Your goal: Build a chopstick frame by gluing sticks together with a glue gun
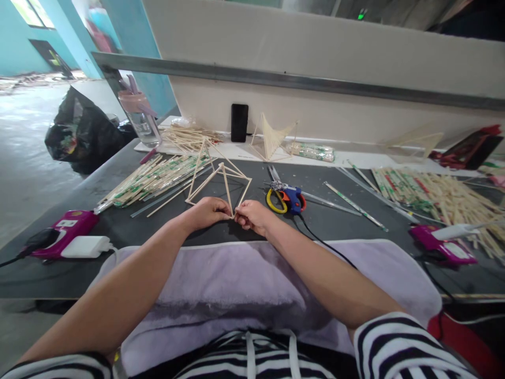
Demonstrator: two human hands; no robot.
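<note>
Striped sleeves (398, 347), hands (251, 216) at stick frame's (226, 184) corner

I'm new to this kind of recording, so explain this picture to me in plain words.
There is no machine here: these are a person's bare hands, seen by a camera worn on the head, looking forward and down. It is the only view.

The left hand and right hand meet at the near corner of a stick frame, both with a pinching grip.

The dark table also bears wooden sticks on the left and right. Beyond the right hand are yellow-handled scissors and a blue corded tool, probably a glue gun. Farther back stand a phone and a clear bottle. A purple cloth lies nearest the person.
</note>
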